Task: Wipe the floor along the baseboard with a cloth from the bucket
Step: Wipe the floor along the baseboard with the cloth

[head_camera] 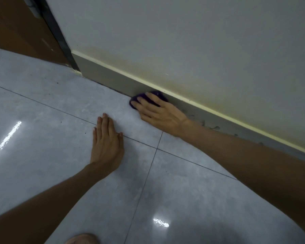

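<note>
A dark purple cloth (158,95) lies bunched on the grey tiled floor (60,106), pushed up against the grey baseboard (113,80). My right hand (158,111) lies flat over the cloth with fingers spread, pressing it down; most of the cloth is hidden under the fingers. My left hand (106,141) rests palm-down on the tile a short way left of and nearer than the cloth, holding nothing. No bucket is in view.
The baseboard runs diagonally from upper left to the right edge under a pale wall (183,41), with dark smudges (213,127) behind my right forearm. A brown door (16,32) with a dark frame (60,36) stands at the upper left. A knee (81,239) shows at the bottom edge.
</note>
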The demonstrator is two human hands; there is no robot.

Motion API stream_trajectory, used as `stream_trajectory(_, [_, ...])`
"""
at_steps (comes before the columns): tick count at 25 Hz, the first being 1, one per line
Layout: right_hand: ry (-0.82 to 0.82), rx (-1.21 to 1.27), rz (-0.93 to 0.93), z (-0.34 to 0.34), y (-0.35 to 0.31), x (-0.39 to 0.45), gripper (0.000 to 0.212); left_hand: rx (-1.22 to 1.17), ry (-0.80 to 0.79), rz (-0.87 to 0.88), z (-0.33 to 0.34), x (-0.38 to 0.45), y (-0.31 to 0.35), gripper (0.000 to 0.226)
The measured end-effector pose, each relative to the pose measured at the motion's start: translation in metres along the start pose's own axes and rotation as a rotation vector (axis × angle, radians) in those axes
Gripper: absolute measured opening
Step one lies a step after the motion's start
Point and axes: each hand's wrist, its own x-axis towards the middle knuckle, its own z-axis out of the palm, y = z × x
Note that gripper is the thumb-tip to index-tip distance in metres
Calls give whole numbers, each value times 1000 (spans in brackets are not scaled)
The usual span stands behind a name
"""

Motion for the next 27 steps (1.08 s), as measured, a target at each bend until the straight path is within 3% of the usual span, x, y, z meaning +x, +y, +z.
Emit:
stream_trajectory(5, [-124, 103, -19, 33, -5, -143, 79, -6, -17, -25, -2, 0, 12, 61])
stream_trajectory(6, [-124, 149, 16, 34, -6, -156, 76, 1, -22, -5, -2, 0, 15, 61])
stream_trajectory(9, [144, 255, 141, 25, -4, -117, 40, 22, -32, 64, 6, 1, 25, 60])
stream_trajectory(11, [316, 281, 190, 17, -4, -58, 36, 32, -42, 78, 14, 0, 31, 60])
stream_trajectory(15, [200, 290, 194, 26, -21, -30, 56, 85, -51, 84, 19, -1, 27, 59])
stream_trajectory(19, [149, 510, 407, 35, -48, -98, 50, 128, -77, 109, 15, -2, 25, 59])
stream_trajectory(24, [-146, 1062, 1079, -16, -103, -135, 56, 86, -79, 99, 17, -7, 28, 58])
stream_trajectory(25, [-137, 1102, 1141, -30, -113, -128, 54, 73, -67, 93, 19, -9, 29, 58])
stream_trajectory(27, [-40, 1145, 1079, -42, -120, -105, 48, 63, -50, 87, 26, -14, 30, 58])
